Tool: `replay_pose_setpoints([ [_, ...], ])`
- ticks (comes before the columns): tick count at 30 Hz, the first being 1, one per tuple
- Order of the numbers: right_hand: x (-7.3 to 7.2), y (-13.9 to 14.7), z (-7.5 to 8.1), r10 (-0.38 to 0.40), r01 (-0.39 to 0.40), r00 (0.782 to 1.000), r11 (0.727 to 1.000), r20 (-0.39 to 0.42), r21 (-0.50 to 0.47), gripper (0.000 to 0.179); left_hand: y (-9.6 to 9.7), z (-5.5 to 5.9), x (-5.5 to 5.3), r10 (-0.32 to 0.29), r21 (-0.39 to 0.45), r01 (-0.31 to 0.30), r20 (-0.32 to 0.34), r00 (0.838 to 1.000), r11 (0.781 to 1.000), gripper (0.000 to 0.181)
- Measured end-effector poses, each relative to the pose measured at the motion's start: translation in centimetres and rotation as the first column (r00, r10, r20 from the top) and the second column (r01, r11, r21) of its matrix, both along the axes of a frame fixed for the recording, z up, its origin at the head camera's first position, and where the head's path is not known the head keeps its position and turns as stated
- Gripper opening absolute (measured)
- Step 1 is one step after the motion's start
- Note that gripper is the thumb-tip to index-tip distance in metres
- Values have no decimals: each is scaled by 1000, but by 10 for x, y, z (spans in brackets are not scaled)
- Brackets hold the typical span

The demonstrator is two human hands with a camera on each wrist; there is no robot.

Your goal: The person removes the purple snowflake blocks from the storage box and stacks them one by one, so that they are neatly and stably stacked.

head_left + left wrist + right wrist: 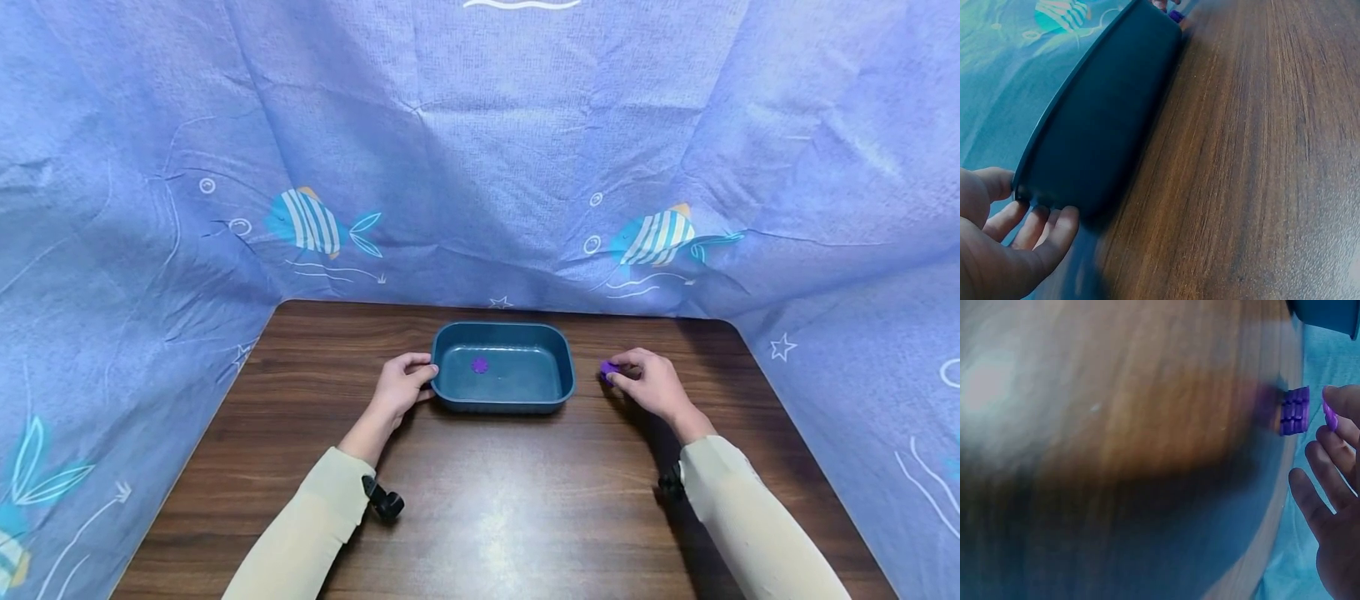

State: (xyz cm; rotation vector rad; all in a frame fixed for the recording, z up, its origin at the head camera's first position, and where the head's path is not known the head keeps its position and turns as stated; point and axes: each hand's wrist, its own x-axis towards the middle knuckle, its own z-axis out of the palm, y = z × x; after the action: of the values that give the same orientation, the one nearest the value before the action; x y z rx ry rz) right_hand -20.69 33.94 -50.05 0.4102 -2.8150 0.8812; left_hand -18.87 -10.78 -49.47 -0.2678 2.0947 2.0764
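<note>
A dark teal plastic tray (502, 407) sits on the table, with one flat purple flower-shaped piece (480, 365) inside it, left of centre. My left hand (401, 383) grips the tray's left end, thumb at the rim and fingers against the outer wall, also seen in the left wrist view. To the right of the tray, my right hand (651, 383) pinches a thin purple piece (1330, 417) between thumb and finger. Right beside it, on the table, stands a short stack of purple pieces (1294, 411), apart from the held one in the right wrist view.
The brown wood-grain table (480, 492) has rounded far corners. A blue fish-patterned cloth (480, 167) hangs behind it and along both sides. A small black device is strapped at each wrist, by the cream sleeves (307, 525).
</note>
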Motion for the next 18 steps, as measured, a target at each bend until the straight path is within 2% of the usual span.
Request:
replay_pose_setpoints([
  [18, 5, 2, -7, 7, -6, 999, 999, -44, 33, 19, -1, 2, 1, -1, 3, 1, 10, 1000, 1000, 35],
])
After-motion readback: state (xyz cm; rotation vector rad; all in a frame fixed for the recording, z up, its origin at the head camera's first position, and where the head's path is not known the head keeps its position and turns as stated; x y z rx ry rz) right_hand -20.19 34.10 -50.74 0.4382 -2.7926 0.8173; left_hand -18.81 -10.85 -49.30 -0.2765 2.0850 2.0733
